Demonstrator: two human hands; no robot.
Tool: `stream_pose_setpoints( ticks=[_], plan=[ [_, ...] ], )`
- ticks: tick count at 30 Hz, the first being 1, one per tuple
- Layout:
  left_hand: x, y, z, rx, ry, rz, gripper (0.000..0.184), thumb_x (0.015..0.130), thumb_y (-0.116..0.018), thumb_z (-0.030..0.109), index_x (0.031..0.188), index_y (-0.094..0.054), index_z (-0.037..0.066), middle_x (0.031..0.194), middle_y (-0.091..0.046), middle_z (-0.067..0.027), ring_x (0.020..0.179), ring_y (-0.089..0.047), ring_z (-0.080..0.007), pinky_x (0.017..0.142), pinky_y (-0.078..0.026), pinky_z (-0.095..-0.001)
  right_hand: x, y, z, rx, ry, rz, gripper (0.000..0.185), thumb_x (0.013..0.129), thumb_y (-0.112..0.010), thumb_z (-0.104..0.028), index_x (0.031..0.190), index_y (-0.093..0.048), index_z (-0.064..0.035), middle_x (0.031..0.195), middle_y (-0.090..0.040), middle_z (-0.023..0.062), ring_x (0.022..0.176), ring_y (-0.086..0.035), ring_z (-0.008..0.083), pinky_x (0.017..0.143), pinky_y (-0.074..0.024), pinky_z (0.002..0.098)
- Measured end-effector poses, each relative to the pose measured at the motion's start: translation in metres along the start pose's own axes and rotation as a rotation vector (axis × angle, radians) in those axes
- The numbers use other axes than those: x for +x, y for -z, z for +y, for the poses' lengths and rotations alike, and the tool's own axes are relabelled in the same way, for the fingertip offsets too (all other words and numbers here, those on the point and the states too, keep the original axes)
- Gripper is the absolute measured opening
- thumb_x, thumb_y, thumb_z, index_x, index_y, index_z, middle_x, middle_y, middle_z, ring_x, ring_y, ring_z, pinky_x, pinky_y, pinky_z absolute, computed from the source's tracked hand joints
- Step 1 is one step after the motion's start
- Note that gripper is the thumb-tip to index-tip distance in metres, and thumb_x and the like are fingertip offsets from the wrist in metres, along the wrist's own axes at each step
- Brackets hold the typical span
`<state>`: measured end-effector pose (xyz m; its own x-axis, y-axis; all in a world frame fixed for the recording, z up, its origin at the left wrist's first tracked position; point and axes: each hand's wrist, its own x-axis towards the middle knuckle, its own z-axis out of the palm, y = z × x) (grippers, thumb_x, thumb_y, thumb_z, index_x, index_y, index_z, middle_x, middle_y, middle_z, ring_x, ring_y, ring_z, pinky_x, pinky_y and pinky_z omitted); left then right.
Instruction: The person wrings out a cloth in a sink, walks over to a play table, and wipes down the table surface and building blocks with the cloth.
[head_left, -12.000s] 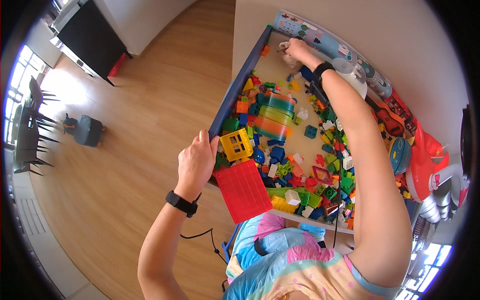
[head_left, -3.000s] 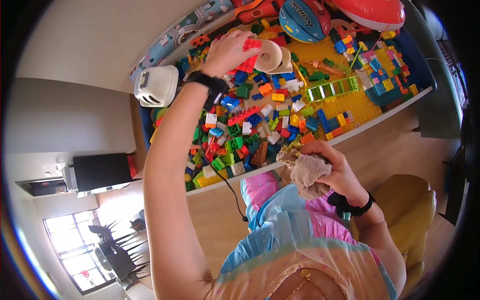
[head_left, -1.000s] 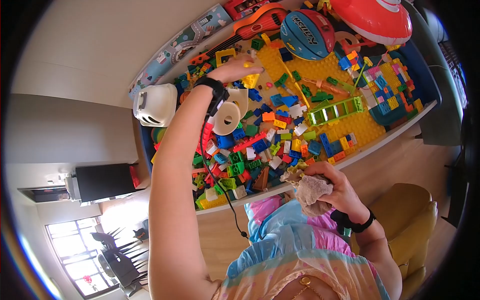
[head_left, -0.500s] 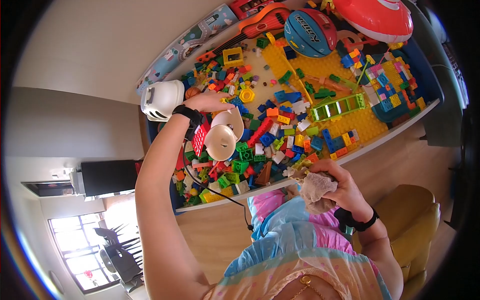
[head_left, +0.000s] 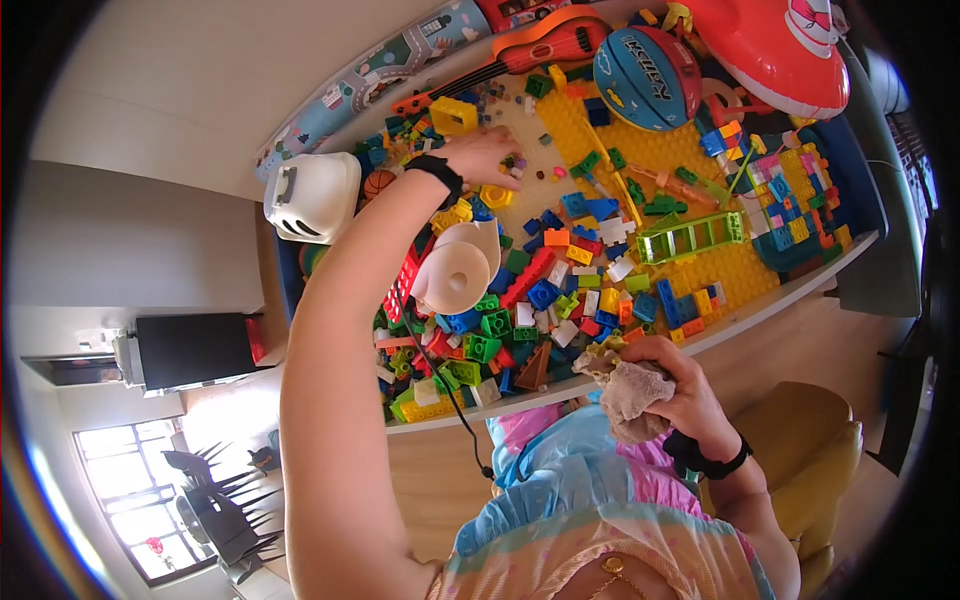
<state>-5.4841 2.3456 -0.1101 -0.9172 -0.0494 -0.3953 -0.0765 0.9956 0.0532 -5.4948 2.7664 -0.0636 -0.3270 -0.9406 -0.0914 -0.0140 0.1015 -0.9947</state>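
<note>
My left hand (head_left: 484,156) reaches over the toy bin, palm down, fingers spread and bent toward a cluster of tiny pieces on the pale floor of the bin. Small coloured bits (head_left: 513,163) show by its fingertips; whether it touches them I cannot tell. A yellow ring-shaped block (head_left: 496,196) lies just below that hand, and a yellow frame block (head_left: 454,116) lies above it. My right hand (head_left: 690,393) is closed around a crumpled greyish-brown cloth (head_left: 637,392), held in front of the bin's near edge. Two cream cups (head_left: 455,279) rest below my left forearm.
Building blocks (head_left: 520,300) cover much of the bin. A white helmet-like toy (head_left: 314,197) stands left. A toy guitar (head_left: 548,52), a ball (head_left: 648,78), and a red inflatable (head_left: 770,55) lie at the back. A black cable (head_left: 440,380) hangs over the near rim (head_left: 740,313).
My left hand has moved right and farther into the bin, from beside the cups to the small pieces. My right hand keeps hold of the cloth. The view has shifted slightly.
</note>
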Motion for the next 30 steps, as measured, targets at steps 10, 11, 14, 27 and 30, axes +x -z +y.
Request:
stream_pose_setpoints(
  ticks=[10, 11, 14, 27, 30],
  plan=[
    [-0.044, 0.012, -0.017, -0.042, 0.27, -0.194, 0.054, 0.081, -0.051, 0.058, 0.113, -0.06, 0.015, 0.119, -0.051, -0.0198, 0.115, -0.047, -0.0333, 0.096, -0.038, -0.0388, 0.008, 0.002, -0.002, -0.059, 0.026, -0.001, 0.044, 0.062, -0.07, 0.003, 0.103, -0.056, -0.0024, 0.105, -0.056, 0.0098, 0.1, -0.056, 0.0249, 0.088, -0.0425, 0.0325],
    [-0.048, 0.013, -0.018, -0.088, 0.293, -0.206, 0.054, 0.082, -0.05, 0.057, 0.113, -0.06, 0.015, 0.118, -0.051, -0.0199, 0.114, -0.047, -0.0335, 0.096, -0.038, -0.0387, 0.007, 0.003, -0.002, -0.065, 0.034, -0.001, 0.044, 0.062, -0.07, 0.003, 0.103, -0.056, -0.0023, 0.105, -0.056, 0.0098, 0.1, -0.056, 0.0249, 0.088, -0.0424, 0.0324],
    [-0.065, 0.008, -0.026, -0.178, 0.283, -0.196, 0.052, 0.086, -0.047, 0.055, 0.113, -0.06, 0.013, 0.118, -0.052, -0.0199, 0.109, -0.05, -0.0344, 0.095, -0.038, -0.0387, 0.002, 0.005, 0.002, -0.01, 0.004, 0.013, 0.044, 0.061, -0.07, 0.003, 0.103, -0.055, -0.0022, 0.105, -0.056, 0.0095, 0.101, -0.055, 0.0249, 0.088, -0.0419, 0.0319],
    [-0.112, -0.007, -0.028, -0.124, -0.045, -0.27, 0.045, 0.093, -0.034, 0.039, 0.113, -0.059, 0.007, 0.11, -0.06, -0.0163, 0.103, -0.054, -0.0327, 0.089, -0.04, -0.0415, 0.001, 0.007, -0.01, -0.036, 0.015, 0.011, 0.042, 0.062, -0.071, 0.003, 0.101, -0.056, -0.0035, 0.104, -0.056, 0.0081, 0.099, -0.056, 0.0231, 0.088, -0.0418, 0.031],
    [-0.12, -0.009, -0.032, 0.018, -0.202, -0.289, 0.047, 0.093, -0.034, 0.041, 0.114, -0.059, 0.006, 0.111, -0.06, -0.0162, 0.1, -0.056, -0.0338, 0.086, -0.042, -0.0423, -0.001, 0.009, -0.013, -0.064, 0.027, 0.004, 0.041, 0.063, -0.071, 0.002, 0.101, -0.056, -0.0032, 0.104, -0.056, 0.0078, 0.099, -0.055, 0.0228, 0.088, -0.0415, 0.031]
  ],
)
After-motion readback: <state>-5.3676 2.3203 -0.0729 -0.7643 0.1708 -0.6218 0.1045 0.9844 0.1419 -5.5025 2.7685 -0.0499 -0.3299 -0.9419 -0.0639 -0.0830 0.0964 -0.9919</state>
